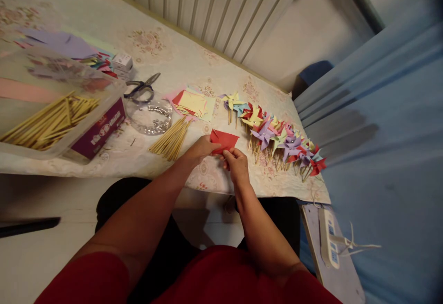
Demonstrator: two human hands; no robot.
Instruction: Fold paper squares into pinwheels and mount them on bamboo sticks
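Note:
A piece of red paper (226, 139) is held up just over the front part of the table, between both hands. My left hand (204, 149) pinches its left side, thumb on top. At the lower edge, my right hand (237, 161) grips the paper with thumb and fingers. One corner at the upper left looks cut or bent. Left of the hands lies a fanned bundle of thin wooden sticks (170, 139). Behind it is a stack of coloured paper pieces (192, 103). Many finished paper pinwheels (277, 138) on sticks are lined up to the right.
A clear round dish (169, 118) of small shiny pieces and dark-handled scissors (141, 88) sit to the left. Farther left, a clear plastic bin (114, 92) holds sticks. Small white boxes (122, 62) stand behind. A power strip (327, 237) lies beyond the table's right end, near a blue curtain (377, 147).

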